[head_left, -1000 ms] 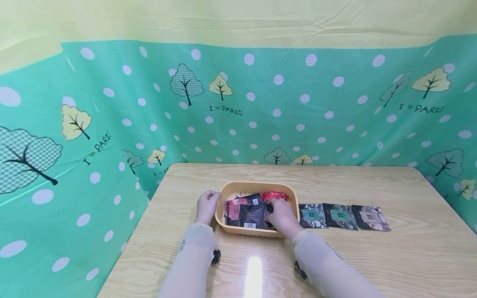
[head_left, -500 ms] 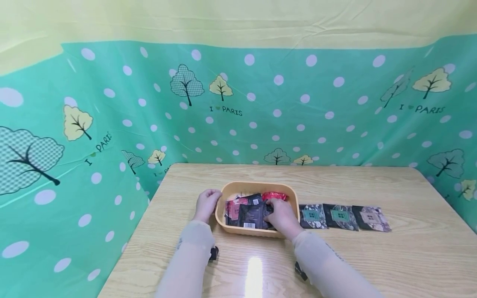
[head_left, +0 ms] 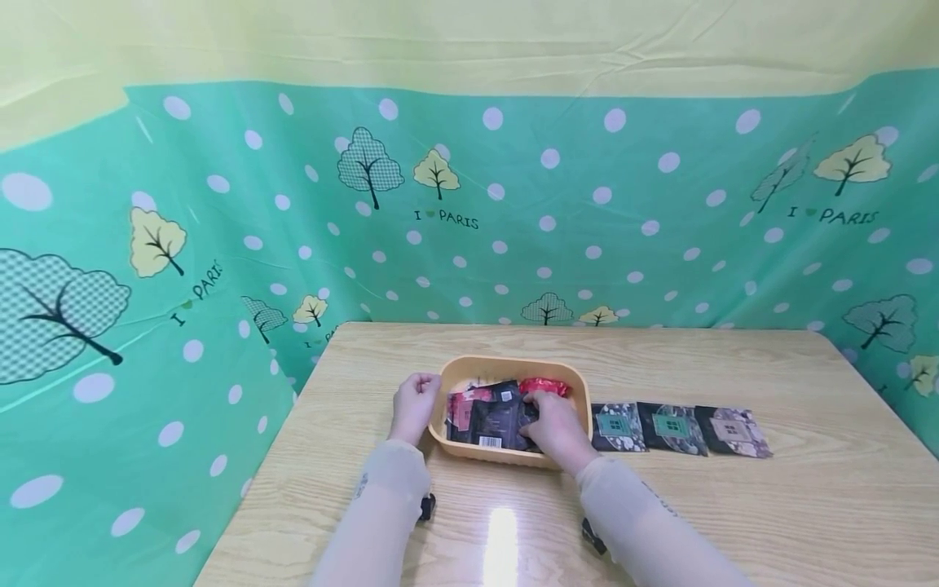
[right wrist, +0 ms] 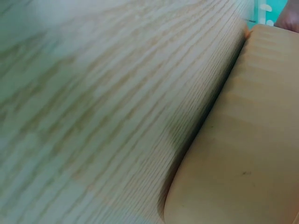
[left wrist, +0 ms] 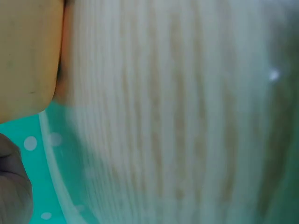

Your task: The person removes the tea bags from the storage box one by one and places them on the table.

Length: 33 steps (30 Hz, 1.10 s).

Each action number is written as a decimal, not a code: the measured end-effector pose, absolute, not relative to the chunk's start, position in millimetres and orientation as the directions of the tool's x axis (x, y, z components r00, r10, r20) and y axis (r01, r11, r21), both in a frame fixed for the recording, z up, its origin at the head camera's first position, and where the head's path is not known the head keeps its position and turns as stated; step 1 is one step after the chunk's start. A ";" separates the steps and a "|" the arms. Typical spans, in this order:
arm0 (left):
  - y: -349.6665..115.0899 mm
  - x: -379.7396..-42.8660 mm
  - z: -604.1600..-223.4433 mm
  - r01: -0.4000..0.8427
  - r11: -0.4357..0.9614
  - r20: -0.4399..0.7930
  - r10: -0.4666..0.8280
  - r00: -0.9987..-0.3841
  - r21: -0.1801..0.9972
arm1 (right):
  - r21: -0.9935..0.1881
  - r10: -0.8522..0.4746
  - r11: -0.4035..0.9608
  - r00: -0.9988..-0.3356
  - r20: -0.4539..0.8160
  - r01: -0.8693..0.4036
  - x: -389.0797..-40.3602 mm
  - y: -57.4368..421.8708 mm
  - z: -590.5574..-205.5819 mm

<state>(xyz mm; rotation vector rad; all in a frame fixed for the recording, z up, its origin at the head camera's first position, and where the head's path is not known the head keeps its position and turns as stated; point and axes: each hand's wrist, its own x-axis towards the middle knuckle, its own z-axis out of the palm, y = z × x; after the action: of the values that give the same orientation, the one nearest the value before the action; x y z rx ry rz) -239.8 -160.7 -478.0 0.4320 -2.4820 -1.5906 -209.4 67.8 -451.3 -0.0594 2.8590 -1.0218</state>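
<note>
An orange-yellow plastic basket [head_left: 458,371] holds several flat sachets. At its left end, my left hand [head_left: 415,405] grips the rim with curled fingers. My right hand [head_left: 555,428] reaches over the right front rim, thumb and fingers pinching a black sachet [head_left: 525,416] that the hand partly hides. Beside it lies a black sachet with a barcode [head_left: 495,422], overlapping a red-and-black sachet [head_left: 462,408]. A shiny red packet [head_left: 544,386] sits at the back. Both wrist views show mostly the basket's outer wall [right wrist: 247,126] and wood grain.
Three dark sachets lie in a row right of the basket: one with a green label [head_left: 614,424], another green-labelled one [head_left: 669,425], and a pinkish-labelled one [head_left: 731,430]. The wooden table [head_left: 734,522] meets a green dotted cloth [head_left: 623,204] behind and at the left.
The whole head view has shifted very slightly. Both hands keep their places, left at the rim and right among the sachets.
</note>
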 end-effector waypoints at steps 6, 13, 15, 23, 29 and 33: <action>-160.0 -239.3 -481.7 -0.171 0.335 -0.054 -0.330 -0.943 0.927 | -0.654 -0.068 0.757 -0.994 -0.088 0.006 -209.7 69.2 -451.2; -163.4 -238.5 -473.8 -0.225 0.256 -0.146 -0.293 -0.945 0.940 | -0.682 -0.079 0.731 -0.995 -0.065 -0.013 -209.0 69.8 -451.6; -165.9 -238.4 -468.0 -0.262 0.226 -0.201 -0.264 -0.944 0.938 | -0.683 -0.083 0.730 -0.995 -0.058 -0.021 -208.5 70.1 -451.7; -177.4 -241.7 -457.2 -0.415 0.111 -0.394 -0.176 -0.902 0.903 | -0.696 -0.085 0.718 -0.995 -0.045 -0.030 -206.6 70.0 -452.1; -179.5 -242.0 -457.9 -0.444 0.061 -0.429 -0.165 -0.888 0.894 | -0.708 -0.086 0.705 -0.996 -0.034 -0.037 -205.8 71.7 -452.2; -180.8 -241.9 -458.6 -0.454 0.023 -0.444 -0.171 -0.879 0.890 | -0.740 -0.075 0.672 -0.997 -0.023 -0.034 -206.7 73.6 -451.7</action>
<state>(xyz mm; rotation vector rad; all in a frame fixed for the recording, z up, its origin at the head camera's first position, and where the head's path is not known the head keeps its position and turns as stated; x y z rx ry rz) -241.9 -180.8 -458.6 0.7464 -2.3868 -2.2374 -206.7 73.6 -451.7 -0.0922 2.8249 -1.2481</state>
